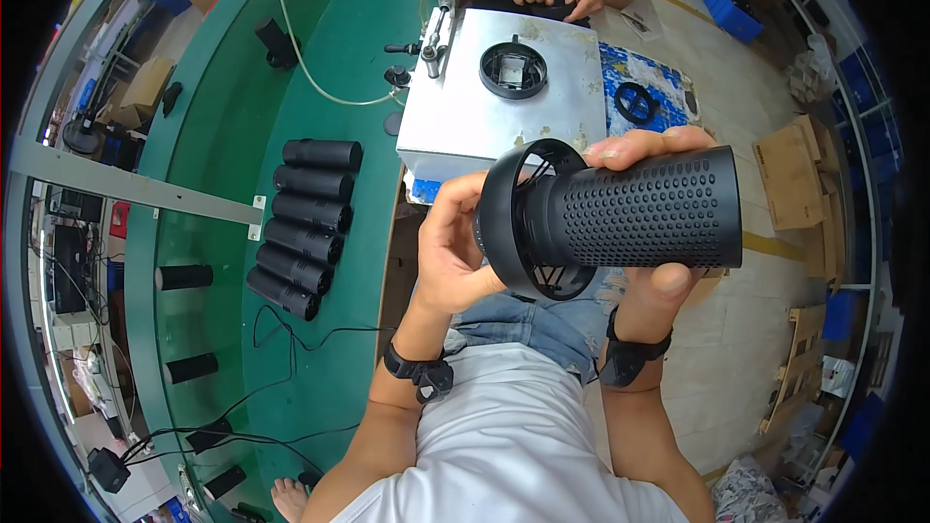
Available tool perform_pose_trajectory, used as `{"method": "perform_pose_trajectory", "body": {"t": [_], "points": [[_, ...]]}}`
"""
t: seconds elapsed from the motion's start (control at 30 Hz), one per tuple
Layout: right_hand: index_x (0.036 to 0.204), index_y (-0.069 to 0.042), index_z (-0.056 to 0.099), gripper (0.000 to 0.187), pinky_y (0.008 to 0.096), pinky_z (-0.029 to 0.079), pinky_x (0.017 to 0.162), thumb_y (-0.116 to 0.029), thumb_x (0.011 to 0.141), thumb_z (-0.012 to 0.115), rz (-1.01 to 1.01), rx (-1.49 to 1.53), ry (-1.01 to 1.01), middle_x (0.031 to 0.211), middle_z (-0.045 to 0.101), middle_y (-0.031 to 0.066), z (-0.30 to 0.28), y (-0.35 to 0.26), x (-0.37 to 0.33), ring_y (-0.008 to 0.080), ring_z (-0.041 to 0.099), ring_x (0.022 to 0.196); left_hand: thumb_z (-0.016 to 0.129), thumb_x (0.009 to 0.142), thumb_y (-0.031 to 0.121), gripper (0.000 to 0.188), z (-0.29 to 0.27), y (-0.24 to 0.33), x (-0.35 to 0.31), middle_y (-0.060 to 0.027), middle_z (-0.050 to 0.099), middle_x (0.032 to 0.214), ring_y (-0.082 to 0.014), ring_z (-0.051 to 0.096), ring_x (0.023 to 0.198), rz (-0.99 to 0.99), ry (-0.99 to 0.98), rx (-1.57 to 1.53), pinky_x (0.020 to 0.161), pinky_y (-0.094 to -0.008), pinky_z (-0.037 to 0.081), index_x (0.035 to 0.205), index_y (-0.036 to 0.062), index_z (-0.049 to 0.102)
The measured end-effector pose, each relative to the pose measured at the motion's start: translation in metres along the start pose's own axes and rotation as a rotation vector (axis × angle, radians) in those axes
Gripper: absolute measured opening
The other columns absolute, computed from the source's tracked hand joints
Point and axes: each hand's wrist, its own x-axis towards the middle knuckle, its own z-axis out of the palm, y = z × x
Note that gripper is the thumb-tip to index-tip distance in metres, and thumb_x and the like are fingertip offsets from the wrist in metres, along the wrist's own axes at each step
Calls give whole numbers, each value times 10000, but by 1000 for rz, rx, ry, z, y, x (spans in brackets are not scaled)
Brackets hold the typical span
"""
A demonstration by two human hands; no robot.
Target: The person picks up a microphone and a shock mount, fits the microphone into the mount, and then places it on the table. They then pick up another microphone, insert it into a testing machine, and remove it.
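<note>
The black cylinder is held sideways, near of the metal box. Its collar is gripped by the left hand's curled fingers, tips hidden; its dimpled barrel is spanned by the right hand's widely parted fingers. Likely light, stiff and grippy, it is best taken by the barrel; the collar's thin struts may be fragile.

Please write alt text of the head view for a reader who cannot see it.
A person's left hand and right hand hold a bumpy black cylinder with a wide ring near a metal box. Left, six black cylinders lie on a green surface.
</note>
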Motion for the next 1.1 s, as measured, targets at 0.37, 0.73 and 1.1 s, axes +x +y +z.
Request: {"method": "perform_pose_trajectory", "body": {"t": [0.37,0.73,1.1], "points": [[1136,-19,541,675,382,433,952,-203,572,864,56,-788,-369,1236,539,186,11,28,-3,305,539,1126,617,755,131,543,-39,56,13,-193,515,1273,-317,489,1210,60,-186,758,1021,-412,371,1262,-14,487],[1384,46,340,845,417,281,1095,-301,734,756,388,-763,-650,1445,349,204,28,90,-21,332,358,1330,770,687,234,810,-82,57,-7,-204,538,1231,-361,557,1117,-226,-230,786,930,-417,451,1348,17,355],[1314,4,437,493,361,359,1012,-138,866,584,705,-655,-259,1337,496,144,-13,77,-73,247,468,1236,788,694,204,775,-403,101,89,-262,536,1180,-436,590,1000,-143,1025,1677,840,-476,497,1293,45,322]]}}
